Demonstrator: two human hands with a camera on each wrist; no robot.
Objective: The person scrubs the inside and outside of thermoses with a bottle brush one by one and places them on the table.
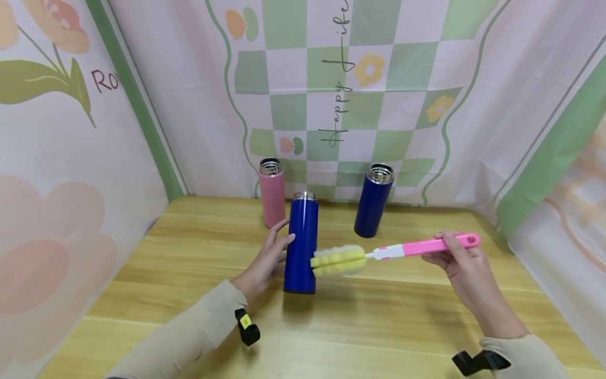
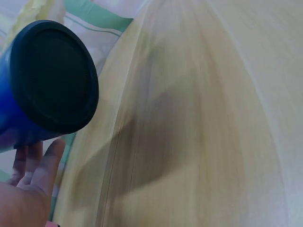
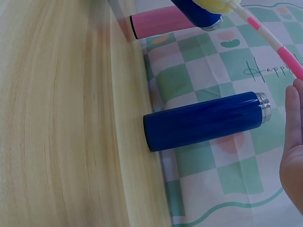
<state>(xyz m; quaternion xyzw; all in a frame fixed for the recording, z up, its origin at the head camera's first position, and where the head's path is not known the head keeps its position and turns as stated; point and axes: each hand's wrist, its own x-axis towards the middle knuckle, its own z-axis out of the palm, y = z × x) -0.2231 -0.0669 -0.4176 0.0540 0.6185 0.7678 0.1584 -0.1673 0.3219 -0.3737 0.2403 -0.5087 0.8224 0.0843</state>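
Observation:
My left hand [image 1: 266,263] grips a blue thermos bottle [image 1: 302,245] from its left side. The bottle has no lid, and its threaded steel neck points up. In the left wrist view its dark base [image 2: 54,78] is tilted toward the camera, raised over the table, with the fingertips at its side. My right hand [image 1: 466,273] pinches the pink handle of a bottle brush [image 1: 409,249] near its end. The brush lies level in the air, its yellow sponge head [image 1: 338,260] pointing left and overlapping the bottle's lower right side in the head view.
A pink thermos bottle [image 1: 272,197] stands lidless at the back, behind the held bottle. Another lidless blue bottle [image 1: 374,202] stands at the back right. Both are on the wooden table [image 1: 189,231], near its far edge. A patterned curtain [image 1: 326,68] hangs behind.

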